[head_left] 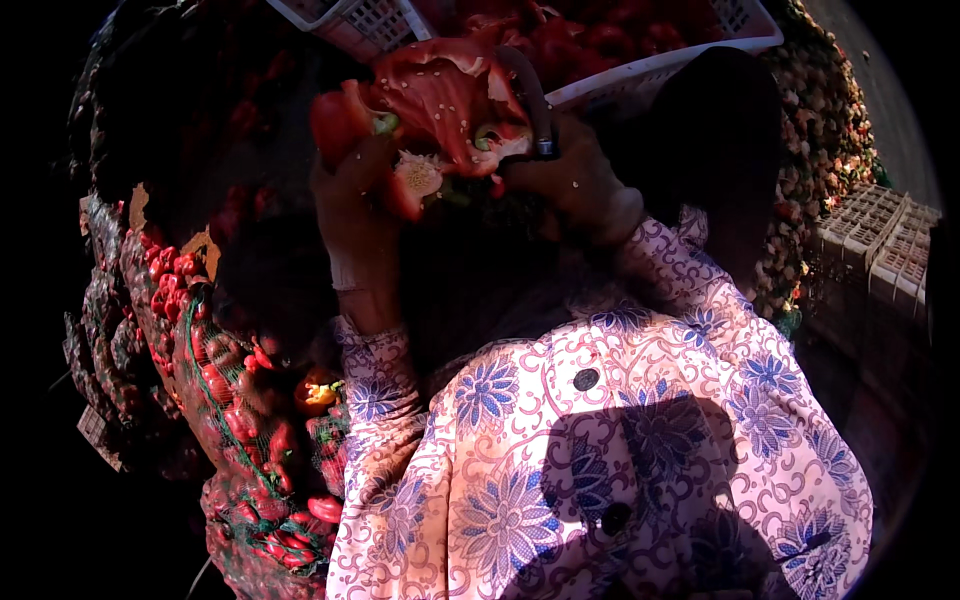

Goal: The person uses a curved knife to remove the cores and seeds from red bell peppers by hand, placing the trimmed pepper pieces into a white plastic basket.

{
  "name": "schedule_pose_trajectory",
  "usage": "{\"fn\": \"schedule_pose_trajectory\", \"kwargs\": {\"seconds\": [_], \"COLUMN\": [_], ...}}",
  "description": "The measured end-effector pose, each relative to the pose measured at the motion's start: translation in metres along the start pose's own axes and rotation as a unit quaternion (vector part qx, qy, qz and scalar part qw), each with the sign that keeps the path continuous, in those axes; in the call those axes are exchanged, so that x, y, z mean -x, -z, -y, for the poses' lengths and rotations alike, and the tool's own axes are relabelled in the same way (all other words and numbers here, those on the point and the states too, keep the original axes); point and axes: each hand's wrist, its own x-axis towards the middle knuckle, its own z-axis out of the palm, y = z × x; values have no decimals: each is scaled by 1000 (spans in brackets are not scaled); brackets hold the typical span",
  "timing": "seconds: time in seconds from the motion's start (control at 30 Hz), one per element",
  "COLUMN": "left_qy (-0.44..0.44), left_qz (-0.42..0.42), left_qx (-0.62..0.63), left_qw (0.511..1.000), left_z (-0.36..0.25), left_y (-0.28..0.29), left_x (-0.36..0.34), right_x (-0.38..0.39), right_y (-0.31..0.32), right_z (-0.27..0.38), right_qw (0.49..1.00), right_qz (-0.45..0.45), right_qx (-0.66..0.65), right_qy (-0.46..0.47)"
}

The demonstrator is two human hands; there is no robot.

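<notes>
A red bell pepper, torn wide open, is held up between my two hands at the top middle. Pale seeds dot its inner wall, and bits of green stem show. My left hand is closed on its left side, where a seedy white core hangs at the lower edge. On the other side my right hand grips the pepper, a finger with a metal ring curving along its edge. Shadow hides some fingers, so I cannot tell whether the pepper is one piece or several.
Just beyond my hands stands a white crate of red peppers, with another white crate left of it. Mesh sacks of red peppers lie at my left. A heap of pale and red scraps and white crates are at right.
</notes>
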Motion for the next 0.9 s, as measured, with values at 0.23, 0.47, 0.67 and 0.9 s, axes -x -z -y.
{"fn": "schedule_pose_trajectory", "kwargs": {"seconds": [0.23, 0.47, 0.67, 0.9], "left_qy": [39, -74, -9, 187], "left_qz": [-24, 89, 32, -41], "left_qx": [-2, -108, -105, 188], "left_qw": [999, 987, 994, 963], "left_z": [-48, -58, -39, -31], "left_y": [-6, -12, -6, 1], "left_x": [-7, -6, -4, -6], "right_x": [-21, -27, -20, -21], "right_y": [1, -8, -12, -5], "right_z": [-20, -35, -21, -14], "right_qw": [991, 963, 945, 969], "right_qz": [11, 39, 33, 65], "right_qx": [55, -214, -246, -163], "right_qy": [120, -158, -211, -174]}}
